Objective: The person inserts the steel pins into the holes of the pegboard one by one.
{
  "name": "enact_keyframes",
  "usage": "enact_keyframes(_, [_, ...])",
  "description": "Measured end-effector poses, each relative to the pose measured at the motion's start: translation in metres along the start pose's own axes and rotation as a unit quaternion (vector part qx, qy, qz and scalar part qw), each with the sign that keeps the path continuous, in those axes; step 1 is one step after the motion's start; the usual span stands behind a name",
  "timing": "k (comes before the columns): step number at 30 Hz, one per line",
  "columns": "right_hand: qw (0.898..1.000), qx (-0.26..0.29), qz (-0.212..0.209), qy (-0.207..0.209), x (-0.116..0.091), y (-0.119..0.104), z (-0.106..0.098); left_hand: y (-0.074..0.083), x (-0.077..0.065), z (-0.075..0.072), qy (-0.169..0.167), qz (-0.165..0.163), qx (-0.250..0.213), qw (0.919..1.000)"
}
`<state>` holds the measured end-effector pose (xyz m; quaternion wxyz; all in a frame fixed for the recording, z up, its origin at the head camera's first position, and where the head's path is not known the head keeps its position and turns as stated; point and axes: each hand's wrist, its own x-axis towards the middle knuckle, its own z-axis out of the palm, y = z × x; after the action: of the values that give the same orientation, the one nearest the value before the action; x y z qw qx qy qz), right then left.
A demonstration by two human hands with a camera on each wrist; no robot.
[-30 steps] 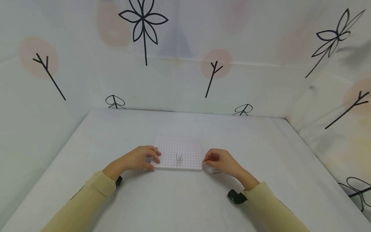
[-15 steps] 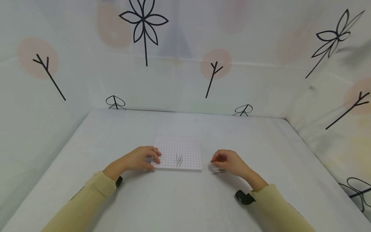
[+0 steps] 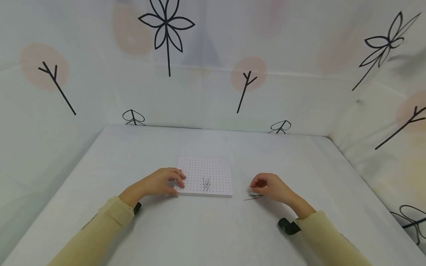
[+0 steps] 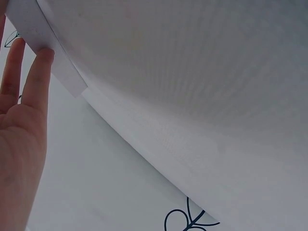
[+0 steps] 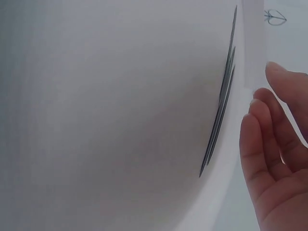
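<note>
A white pegboard (image 3: 217,168) with rows of small holes lies mid-table. My left hand (image 3: 161,181) holds its left side, with fingers bent over the top and the thumb by the front corner. Several thin, dark, needle-like sticks (image 3: 206,184) stand at a slant on the front part of the board. To the board's right, my right hand (image 3: 274,188) hovers over a few more loose sticks (image 5: 221,113) lying together on the table. Its fingers are loosely bent, and the right wrist view shows a gap between thumb (image 5: 284,82) and fingers, with nothing between them.
A white cloth covers the table (image 3: 206,229). Behind it and along both sides hang pale curtains (image 3: 206,96) printed with black plant drawings and pink circles. A dark wrist camera (image 3: 288,226) sits under my right wrist, close above the table.
My right hand has moved right, away from the board's right edge, to over the loose sticks, uncovering more of them. The left hand and the board have stayed in place.
</note>
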<state>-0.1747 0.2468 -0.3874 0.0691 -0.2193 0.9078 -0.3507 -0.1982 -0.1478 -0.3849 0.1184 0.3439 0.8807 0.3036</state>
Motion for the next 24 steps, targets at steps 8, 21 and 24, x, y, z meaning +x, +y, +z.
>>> enact_keyframes(8, [1.000,-0.025,-0.001,-0.019,0.0006,0.0080,-0.0039,0.0008,-0.0006,0.0010,-0.001,0.000,-0.001,1.0000])
enact_keyframes(21, [0.996,-0.032,0.010,-0.081,0.0081,0.0087,-0.0049,0.0002,-0.0004,0.0014,0.003,0.004,-0.005,1.0000])
enact_keyframes(24, [0.996,-0.025,0.015,-0.088,0.0097,0.0104,-0.0049,0.0005,-0.0005,0.0014,0.005,0.009,0.000,0.9999])
